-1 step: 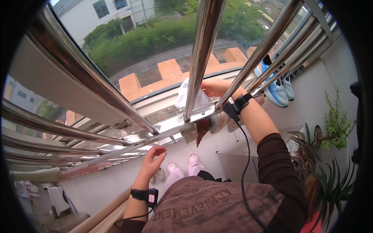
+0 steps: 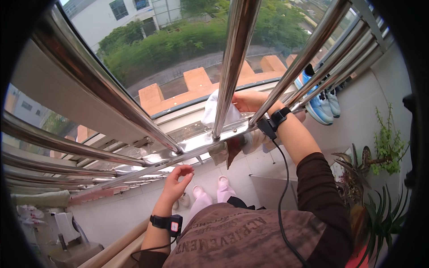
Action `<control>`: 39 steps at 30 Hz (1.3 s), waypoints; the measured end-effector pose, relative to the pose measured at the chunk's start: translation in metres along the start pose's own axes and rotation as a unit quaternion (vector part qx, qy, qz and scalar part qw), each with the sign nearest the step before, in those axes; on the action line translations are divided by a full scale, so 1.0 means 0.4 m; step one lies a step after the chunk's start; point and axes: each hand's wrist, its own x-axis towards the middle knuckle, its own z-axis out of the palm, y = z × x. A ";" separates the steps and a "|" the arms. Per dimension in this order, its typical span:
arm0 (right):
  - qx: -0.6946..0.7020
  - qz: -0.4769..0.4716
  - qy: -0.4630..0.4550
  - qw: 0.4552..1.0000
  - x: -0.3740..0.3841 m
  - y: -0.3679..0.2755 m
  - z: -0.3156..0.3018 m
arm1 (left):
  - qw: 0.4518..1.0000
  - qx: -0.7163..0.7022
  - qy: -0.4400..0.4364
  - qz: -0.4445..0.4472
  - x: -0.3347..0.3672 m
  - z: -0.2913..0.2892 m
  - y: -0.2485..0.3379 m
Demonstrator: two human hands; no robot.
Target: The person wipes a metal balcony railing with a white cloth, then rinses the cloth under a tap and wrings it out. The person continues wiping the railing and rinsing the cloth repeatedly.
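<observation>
My right hand (image 2: 249,101) reaches between the upright steel bars and grips a white cloth (image 2: 218,110). Part of the cloth shows left of the middle bar (image 2: 232,67), which covers some of it and my fingertips. The cloth lies against the bar's foot, over the shiny bottom rail (image 2: 196,144) near the window sill. Lower and to the left, my left hand (image 2: 176,182) hangs in the air below the rail. Its fingers are loosely bent, with a gap to the thumb, and it holds nothing.
Blue-and-white sneakers (image 2: 318,100) stand at the right behind the bars. Potted plants (image 2: 389,143) line the right side. A black cable (image 2: 282,196) runs from my right wrist down over my shirt. Rolled green fabric (image 2: 40,198) and a white plastic bag lie at far left.
</observation>
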 end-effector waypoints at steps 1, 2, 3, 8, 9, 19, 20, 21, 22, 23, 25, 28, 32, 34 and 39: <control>0.025 0.001 -0.006 1.000 0.019 0.004 -0.001 | 0.999 -0.023 -0.013 0.022 0.015 0.006 0.034; 0.041 -0.002 -0.042 0.998 0.039 0.010 0.003 | 0.999 -0.035 -0.002 0.015 0.024 0.011 0.065; 0.053 0.016 -0.028 0.998 0.051 0.013 0.003 | 0.998 -0.057 0.008 0.031 0.030 0.016 0.091; 0.005 -0.018 -0.058 0.998 0.014 0.005 0.007 | 0.994 -0.039 0.052 0.084 0.039 0.003 0.166; 0.000 -0.012 -0.022 1.000 -0.003 0.002 0.009 | 0.995 -0.067 0.041 0.069 0.039 0.002 0.174; 0.059 -0.255 0.348 0.900 -0.113 0.047 0.064 | 0.984 -0.172 0.038 -0.001 0.264 0.115 0.196; 0.069 -0.323 0.421 0.845 -0.159 0.066 0.096 | 0.986 -0.162 0.028 -0.040 0.275 0.118 0.194; 0.086 -0.336 0.531 0.773 -0.191 0.086 0.136 | 0.984 -0.167 0.018 -0.063 0.282 0.121 0.189; 0.103 -0.355 0.533 0.761 -0.230 0.108 0.179 | 0.985 -0.156 0.016 -0.078 0.286 0.124 0.185; 0.158 -0.349 0.462 0.800 -0.257 0.135 0.232 | 0.985 -0.156 0.008 -0.069 0.287 0.127 0.181; 0.068 -0.339 0.373 0.861 -0.225 0.168 0.326 | 0.992 -0.124 0.018 -0.015 0.278 0.134 0.176; -0.062 -0.306 0.326 0.892 -0.095 0.124 0.350 | 0.990 -0.135 -0.013 0.035 0.240 0.130 0.183; -0.195 -0.155 0.287 0.925 -0.004 0.043 0.297 | 0.987 -0.126 -0.067 0.069 0.129 0.081 0.196; -0.267 -0.118 0.235 0.927 0.029 0.003 0.264 | 0.985 -0.153 -0.059 0.060 0.061 0.045 0.191; -0.086 0.012 0.144 0.986 0.093 -0.006 0.266 | 0.975 -0.184 0.052 0.114 -0.004 -0.049 0.158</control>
